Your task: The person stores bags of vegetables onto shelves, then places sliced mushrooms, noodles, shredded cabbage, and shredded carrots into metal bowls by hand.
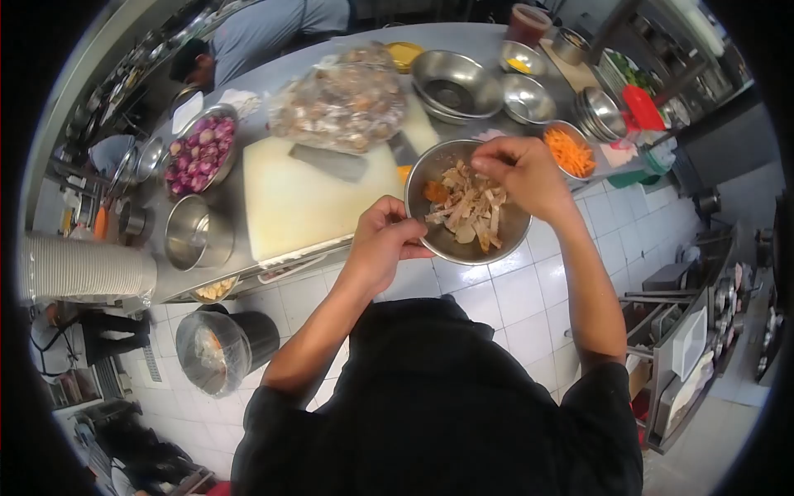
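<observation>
A steel mixing bowl (420, 171) is held up in front of my body at the table's near edge. My left hand (387, 242) grips its left rim, thumb at the edge and fingers curled against the outside. Inside lie pale, thin strips that look like shredded meat (467, 207), with an orange-brown patch of seasoning or sauce (436, 192) on the left side. Over the bowl's upper right, my right hand (517, 169) is closed in a pinch, fingertips pointing down at the strips. Whatever is between those fingertips is hidden.
Left of the bowl are a white cutting board (314, 207), a cleaver (329, 163) and a plastic bag of food (343, 99). Further out stand red onions (198, 153), a pot (197, 233) and carrot strips (569, 151). A lined bin (219, 351) stands below. Another person (273, 37) bends across the table.
</observation>
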